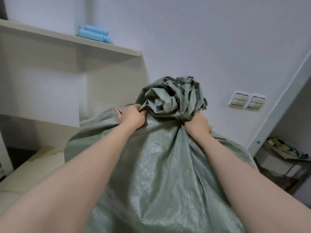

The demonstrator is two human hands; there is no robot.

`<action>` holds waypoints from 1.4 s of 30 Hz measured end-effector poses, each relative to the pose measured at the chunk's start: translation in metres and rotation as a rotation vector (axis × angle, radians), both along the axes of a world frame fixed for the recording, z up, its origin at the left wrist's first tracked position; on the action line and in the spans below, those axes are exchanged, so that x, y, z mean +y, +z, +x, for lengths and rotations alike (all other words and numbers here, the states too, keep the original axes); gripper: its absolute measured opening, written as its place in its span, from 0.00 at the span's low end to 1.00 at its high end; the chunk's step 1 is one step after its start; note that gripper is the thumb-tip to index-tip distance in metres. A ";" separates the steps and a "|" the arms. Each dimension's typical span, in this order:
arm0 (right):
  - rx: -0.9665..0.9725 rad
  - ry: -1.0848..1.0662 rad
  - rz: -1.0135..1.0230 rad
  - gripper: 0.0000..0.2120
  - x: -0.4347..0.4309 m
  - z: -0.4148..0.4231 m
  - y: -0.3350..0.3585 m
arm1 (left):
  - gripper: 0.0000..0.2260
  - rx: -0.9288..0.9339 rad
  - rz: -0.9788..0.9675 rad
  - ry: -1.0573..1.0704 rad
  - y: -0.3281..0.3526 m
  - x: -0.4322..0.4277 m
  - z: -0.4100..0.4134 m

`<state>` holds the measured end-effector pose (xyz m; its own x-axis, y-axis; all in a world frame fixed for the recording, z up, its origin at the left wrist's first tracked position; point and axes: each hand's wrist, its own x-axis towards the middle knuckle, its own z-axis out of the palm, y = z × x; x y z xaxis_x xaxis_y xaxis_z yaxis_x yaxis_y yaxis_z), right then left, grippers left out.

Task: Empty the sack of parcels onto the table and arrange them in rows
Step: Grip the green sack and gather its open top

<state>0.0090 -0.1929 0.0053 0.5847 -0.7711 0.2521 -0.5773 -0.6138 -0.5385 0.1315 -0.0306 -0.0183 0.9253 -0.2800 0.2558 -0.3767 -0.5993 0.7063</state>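
A large grey-green woven sack (161, 165) fills the middle and bottom of the view, bulging and full. Its top is bunched into a crumpled neck (175, 96) that rises between my hands. My left hand (133, 115) grips a fold of the sack at the left of the neck. My right hand (197, 123) clutches the gathered fabric at the right of the neck. The parcels are hidden inside the sack. The cream table (33, 172) shows at the lower left beside the sack.
A cream shelf unit (70, 41) stands at the back left with pale blue rolls (94, 33) on its top board. Two wall switches (246, 100) sit on the white wall at the right. A cluttered low stand (286, 153) is at the far right.
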 end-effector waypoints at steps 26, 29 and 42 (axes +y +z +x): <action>0.361 0.013 0.218 0.44 -0.026 -0.168 -0.012 | 0.64 0.285 0.579 0.132 -0.037 -0.008 -0.150; 0.339 -0.019 0.131 0.22 -0.028 -0.163 -0.022 | 0.38 0.244 0.562 0.218 -0.037 -0.006 -0.146; -0.595 -0.160 0.225 0.14 -0.018 -0.106 0.045 | 0.10 -0.025 -0.515 0.310 0.072 0.014 -0.114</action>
